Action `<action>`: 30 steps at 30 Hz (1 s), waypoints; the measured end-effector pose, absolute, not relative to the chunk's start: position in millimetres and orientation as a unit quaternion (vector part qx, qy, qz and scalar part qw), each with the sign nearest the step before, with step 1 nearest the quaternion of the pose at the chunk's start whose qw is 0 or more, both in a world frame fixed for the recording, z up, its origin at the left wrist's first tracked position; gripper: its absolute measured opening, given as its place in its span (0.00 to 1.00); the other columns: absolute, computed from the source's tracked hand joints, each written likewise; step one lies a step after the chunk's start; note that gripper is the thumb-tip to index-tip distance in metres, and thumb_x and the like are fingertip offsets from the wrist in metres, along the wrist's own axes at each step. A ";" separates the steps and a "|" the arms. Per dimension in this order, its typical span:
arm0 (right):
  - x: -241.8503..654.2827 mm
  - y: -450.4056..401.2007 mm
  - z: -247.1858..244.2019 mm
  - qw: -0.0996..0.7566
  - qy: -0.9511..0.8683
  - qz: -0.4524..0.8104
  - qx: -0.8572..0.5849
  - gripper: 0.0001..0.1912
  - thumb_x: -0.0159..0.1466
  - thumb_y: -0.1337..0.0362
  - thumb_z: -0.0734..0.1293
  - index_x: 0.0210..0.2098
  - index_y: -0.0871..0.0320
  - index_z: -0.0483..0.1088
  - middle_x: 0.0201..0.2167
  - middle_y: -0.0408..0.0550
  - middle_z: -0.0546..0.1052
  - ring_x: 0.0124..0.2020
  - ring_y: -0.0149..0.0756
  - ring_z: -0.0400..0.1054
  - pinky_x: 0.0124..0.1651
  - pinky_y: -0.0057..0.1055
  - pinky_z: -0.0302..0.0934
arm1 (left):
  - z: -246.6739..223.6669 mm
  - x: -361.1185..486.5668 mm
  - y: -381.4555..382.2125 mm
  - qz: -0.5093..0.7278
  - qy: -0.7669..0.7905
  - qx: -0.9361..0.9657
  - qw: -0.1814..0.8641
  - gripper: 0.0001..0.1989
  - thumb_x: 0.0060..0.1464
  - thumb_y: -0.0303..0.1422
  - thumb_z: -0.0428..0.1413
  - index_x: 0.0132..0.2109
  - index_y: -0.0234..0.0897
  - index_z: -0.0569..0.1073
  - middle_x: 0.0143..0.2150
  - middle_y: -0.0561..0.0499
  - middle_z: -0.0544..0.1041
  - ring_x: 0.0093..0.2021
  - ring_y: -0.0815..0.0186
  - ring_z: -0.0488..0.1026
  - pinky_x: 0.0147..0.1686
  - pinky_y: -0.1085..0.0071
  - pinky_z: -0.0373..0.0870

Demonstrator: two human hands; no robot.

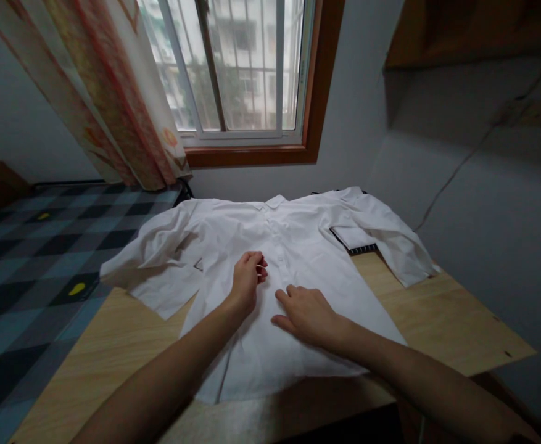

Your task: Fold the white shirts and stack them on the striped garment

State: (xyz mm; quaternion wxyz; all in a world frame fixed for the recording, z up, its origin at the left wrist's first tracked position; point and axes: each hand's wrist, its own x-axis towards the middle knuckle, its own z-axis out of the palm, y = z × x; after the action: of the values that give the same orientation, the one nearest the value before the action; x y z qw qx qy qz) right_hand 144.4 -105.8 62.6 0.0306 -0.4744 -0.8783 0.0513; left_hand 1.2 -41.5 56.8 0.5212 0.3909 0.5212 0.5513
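A white long-sleeved shirt (pixel 233 228) lies spread front up, its collar toward the window and its hem toward me. Buttons run down its middle, and the sleeves stretch out to both sides. Over the left half of the shirt front is my left hand (pixel 249 280), fingers curled loosely and apart, with nothing seen in it. My right hand (pixel 308 314) is lower and to the right, beside the button line, palm down with thumb and fingers apart. Whether either hand touches the cloth I cannot tell for sure.
The shirt rests on a wooden table (pixel 437 320). A bed with a checked sheet (pixel 15 271) stands at the left. Behind are a curtain (pixel 113 92) and a window (pixel 247 74). A cable (pixel 455 176) hangs along the right wall, below a wooden shelf (pixel 474 37).
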 end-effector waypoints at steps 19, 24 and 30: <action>175.2 -68.5 28.5 0.190 -0.754 0.159 -0.608 0.07 0.60 0.60 0.66 0.29 0.58 0.70 0.27 0.45 0.75 0.31 0.35 0.68 0.35 0.29 0.55 | 11.0 4.1 -49.1 0.456 0.543 0.634 0.310 0.06 0.54 0.33 0.52 0.31 0.37 0.69 0.27 0.54 0.69 0.29 0.67 0.65 0.32 0.70 0.61; 197.9 -52.8 18.1 0.315 -0.664 0.299 -0.608 0.14 0.52 0.70 0.66 0.39 0.59 0.71 0.21 0.38 0.72 0.24 0.29 0.64 0.29 0.24 0.54 | 14.7 9.9 -61.4 0.271 0.506 0.800 0.175 0.06 0.50 0.34 0.60 0.36 0.37 0.77 0.34 0.49 0.74 0.38 0.60 0.68 0.41 0.64 0.61; 204.5 -51.5 16.8 0.294 -0.637 0.438 -0.562 0.08 0.53 0.62 0.67 0.22 0.60 0.69 0.12 0.38 0.67 0.16 0.27 0.60 0.21 0.24 0.50 | 16.3 21.7 -63.1 0.185 0.506 0.826 0.166 0.04 0.52 0.34 0.59 0.35 0.39 0.77 0.35 0.47 0.75 0.39 0.58 0.69 0.40 0.64 0.60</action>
State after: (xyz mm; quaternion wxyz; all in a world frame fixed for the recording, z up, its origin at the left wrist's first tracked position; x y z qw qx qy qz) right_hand 204.5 -51.5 16.8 0.2942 -0.5621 -0.6368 0.4382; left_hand 21.7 -63.1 16.3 0.1655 0.8258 0.5063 0.1850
